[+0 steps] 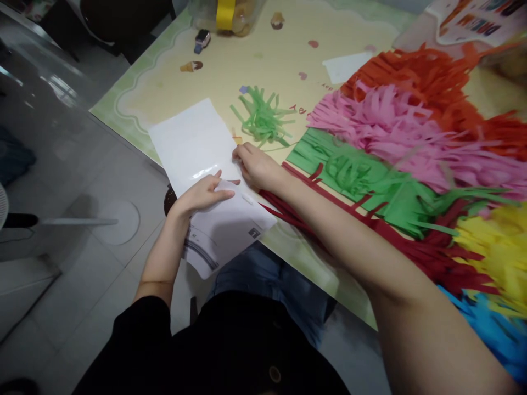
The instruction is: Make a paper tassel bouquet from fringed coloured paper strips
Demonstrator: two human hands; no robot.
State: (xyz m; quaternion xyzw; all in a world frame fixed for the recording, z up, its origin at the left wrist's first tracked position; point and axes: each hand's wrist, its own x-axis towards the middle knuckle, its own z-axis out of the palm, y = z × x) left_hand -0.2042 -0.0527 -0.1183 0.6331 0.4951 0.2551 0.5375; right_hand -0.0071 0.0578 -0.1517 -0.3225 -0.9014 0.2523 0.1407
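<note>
A white paper (195,137), glossy along a crease, lies at the table's left edge. Its lower part, a printed sheet (230,230) with grey curved lines and a small dark square, hangs partly past the edge. My left hand (201,193) has its thumb on top of the printed sheet and its fingers along the sheet's upper edge, partly hidden. At the paper's right side, my right hand (257,164) is closed with fingers curled; what is between the fingertips cannot be seen. Dark red strips (284,211) pass under my right forearm.
Green shreds (263,118) lie beyond my right hand. To the right are fringed green (362,181), pink (382,118), orange (415,77), yellow (494,236) and blue (489,318) papers. A watch (201,39) and a clear container (242,16) stand at the back of the patterned table (144,77).
</note>
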